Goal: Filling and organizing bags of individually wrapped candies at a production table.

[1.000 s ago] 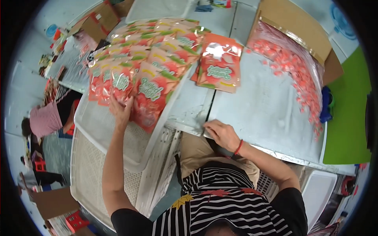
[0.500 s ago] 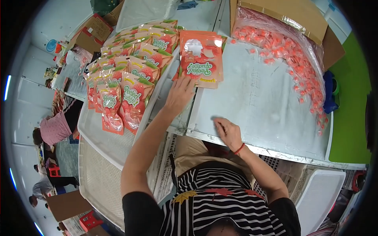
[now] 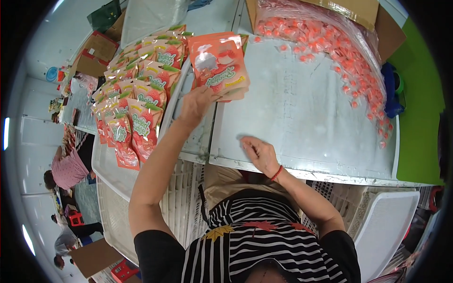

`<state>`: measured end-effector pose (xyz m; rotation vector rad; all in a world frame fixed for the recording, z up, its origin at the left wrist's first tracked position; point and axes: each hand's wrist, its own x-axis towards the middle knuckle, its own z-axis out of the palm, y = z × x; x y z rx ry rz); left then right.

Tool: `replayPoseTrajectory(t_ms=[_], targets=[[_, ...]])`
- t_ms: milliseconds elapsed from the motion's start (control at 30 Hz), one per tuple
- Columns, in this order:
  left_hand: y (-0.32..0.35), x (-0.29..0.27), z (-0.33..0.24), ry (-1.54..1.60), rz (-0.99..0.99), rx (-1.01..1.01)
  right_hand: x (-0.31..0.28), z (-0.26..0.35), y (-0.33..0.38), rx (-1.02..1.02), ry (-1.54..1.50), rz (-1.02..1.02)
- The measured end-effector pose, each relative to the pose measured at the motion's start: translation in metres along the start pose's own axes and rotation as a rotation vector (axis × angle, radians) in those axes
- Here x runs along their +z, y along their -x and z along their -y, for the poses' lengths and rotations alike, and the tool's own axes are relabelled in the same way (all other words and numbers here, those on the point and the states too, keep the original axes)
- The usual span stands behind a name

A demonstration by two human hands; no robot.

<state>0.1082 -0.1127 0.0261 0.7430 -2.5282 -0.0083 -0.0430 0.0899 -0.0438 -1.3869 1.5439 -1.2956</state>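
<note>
A stack of flat, pink-red stand-up pouches (image 3: 222,59) with strawberry-like fruit pictures lies on the metal table, left of its middle. My left hand (image 3: 196,104) is at the near left corner of this stack, with its fingertips closed on the edge of the top pouch; the thumb is mostly hidden. The top pouch sits slightly askew over those beneath. My right hand (image 3: 260,153), a red cord bracelet at its wrist, rests near the table's front edge with fingers curled in. Nothing shows between them.
Filled, puffed pouches (image 3: 146,89) stand in rows on a white mesh tray (image 3: 106,165) at left. Small wrapped red candies (image 3: 344,70) spill from a plastic-lined cardboard box (image 3: 351,7) at the far right. A blue tape dispenser (image 3: 392,89) stands by the green panel (image 3: 420,104). People work at far left.
The view has shifted, moving the table and pouches leftward in the picture. The top pouch has turned slightly on the stack under my left hand. My right hand stays curled near the table edge.
</note>
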Motion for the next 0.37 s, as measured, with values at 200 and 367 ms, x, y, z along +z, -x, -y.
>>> replayPoseTrajectory(t_ms=[200,367], targets=[[0.001,0.017,-0.096,0.404,-0.005,-0.162,-0.029,0.031,-0.026,0.138,-0.164,-0.317],[0.007,0.022,-0.117,0.595,0.173,-0.303,-0.055,-0.008,-0.026,0.251,-0.121,-0.219]])
